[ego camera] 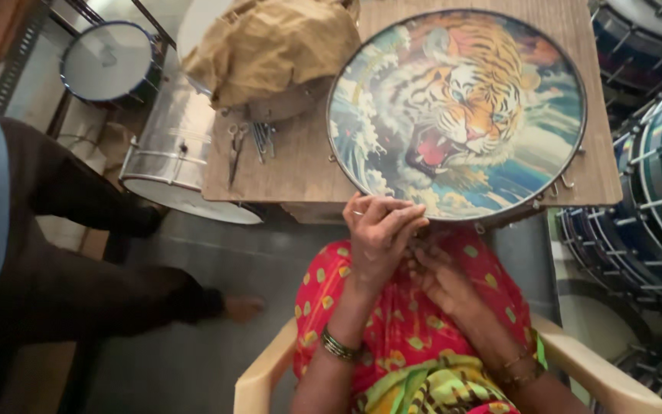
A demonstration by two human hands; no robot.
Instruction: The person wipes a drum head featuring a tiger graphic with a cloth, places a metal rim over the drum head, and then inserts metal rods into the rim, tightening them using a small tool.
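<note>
A round drum head [457, 107] printed with a roaring tiger in waves lies flat on a wooden table [300, 165]. My left hand [381, 236] is raised just in front of its near rim, fingers bent together. My right hand [440, 277] lies below it, over my red dotted lap, and the fingertips of both hands meet. Whether anything small is pinched between them is hidden. Metal bangles sit on both wrists. Small metal hooks [563, 182] hang along the drum's right rim.
Scissors [235, 149] and metal pins [263, 138] lie on the table by a crumpled brown cloth [270, 46]. A silver drum shell [170, 146] and a small drum [109, 61] stand left; stacked drums [660, 192] right. Another person's dark-trousered legs [78, 291] stretch across the floor. I sit in a cream plastic chair [258, 379].
</note>
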